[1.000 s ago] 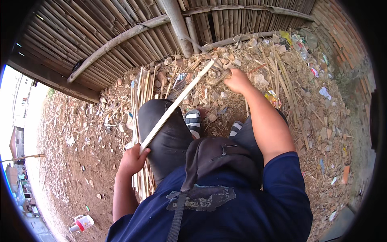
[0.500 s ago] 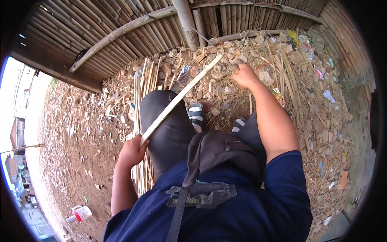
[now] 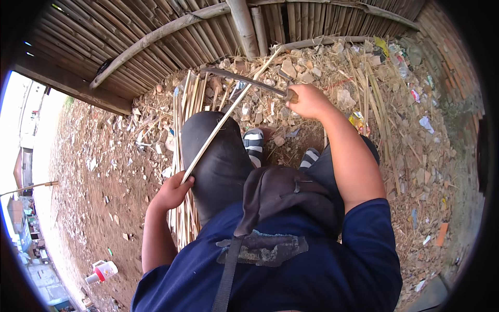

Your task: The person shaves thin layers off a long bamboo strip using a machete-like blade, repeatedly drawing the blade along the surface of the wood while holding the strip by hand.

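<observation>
My left hand (image 3: 174,191) is closed round the near end of a long pale bamboo strip (image 3: 212,136). The strip slants up and away to the right, over my left knee, its narrow edge turned up. My right hand (image 3: 307,101) grips the handle of a long machete (image 3: 243,80). Its dark blade points left and crosses the strip near the strip's far part; whether the two touch I cannot tell. Beside my left leg lies a bundle of split bamboo strips (image 3: 182,216), partly hidden by my leg and left arm.
A bamboo slat wall (image 3: 208,39) with pole rails stands ahead. Rubble and dry shavings (image 3: 291,70) cover the ground before my feet. More strips (image 3: 371,104) lie to the right, by a brick wall (image 3: 447,62). A white and red plastic container (image 3: 105,271) lies at lower left.
The strip has turned from its broad face to its narrow edge. The machete blade, hard to make out before, has swung left across it. My left hand keeps its grip.
</observation>
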Demonstrator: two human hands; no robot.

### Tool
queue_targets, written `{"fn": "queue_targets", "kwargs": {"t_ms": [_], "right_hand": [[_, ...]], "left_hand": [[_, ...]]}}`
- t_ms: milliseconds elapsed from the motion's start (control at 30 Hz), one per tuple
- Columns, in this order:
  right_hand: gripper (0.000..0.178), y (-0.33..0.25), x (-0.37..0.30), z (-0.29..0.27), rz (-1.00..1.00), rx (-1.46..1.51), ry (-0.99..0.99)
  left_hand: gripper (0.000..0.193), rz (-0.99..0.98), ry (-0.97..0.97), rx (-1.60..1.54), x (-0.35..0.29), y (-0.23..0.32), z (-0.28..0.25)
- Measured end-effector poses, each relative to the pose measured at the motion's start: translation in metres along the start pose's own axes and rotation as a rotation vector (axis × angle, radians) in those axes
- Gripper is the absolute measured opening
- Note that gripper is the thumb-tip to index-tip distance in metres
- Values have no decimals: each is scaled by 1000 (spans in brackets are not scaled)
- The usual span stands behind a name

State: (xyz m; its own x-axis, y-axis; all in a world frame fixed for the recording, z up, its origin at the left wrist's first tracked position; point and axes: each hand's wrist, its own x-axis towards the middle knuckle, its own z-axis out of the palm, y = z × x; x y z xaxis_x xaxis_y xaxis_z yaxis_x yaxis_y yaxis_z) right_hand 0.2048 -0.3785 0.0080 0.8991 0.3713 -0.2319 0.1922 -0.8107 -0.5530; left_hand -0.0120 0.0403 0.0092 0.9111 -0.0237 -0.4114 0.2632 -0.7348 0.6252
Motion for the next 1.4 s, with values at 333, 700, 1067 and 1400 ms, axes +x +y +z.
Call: {"fn": "queue_targets", "kwargs": {"t_ms": [333, 700, 1067, 1400], "right_hand": [[14, -53, -23, 20, -292, -308, 95], [19, -50, -11, 26, -286, -265, 97], [25, -36, 8, 12, 137, 46, -76], [25, 13, 27, 21, 29, 37, 90]], "left_hand": [[32, -71, 18, 157, -9, 24, 4], [31, 6, 91, 253, -14, 26, 7], [28, -33, 71, 283, -12, 36, 2], [29, -55, 51, 285, -8, 33, -1]]}}
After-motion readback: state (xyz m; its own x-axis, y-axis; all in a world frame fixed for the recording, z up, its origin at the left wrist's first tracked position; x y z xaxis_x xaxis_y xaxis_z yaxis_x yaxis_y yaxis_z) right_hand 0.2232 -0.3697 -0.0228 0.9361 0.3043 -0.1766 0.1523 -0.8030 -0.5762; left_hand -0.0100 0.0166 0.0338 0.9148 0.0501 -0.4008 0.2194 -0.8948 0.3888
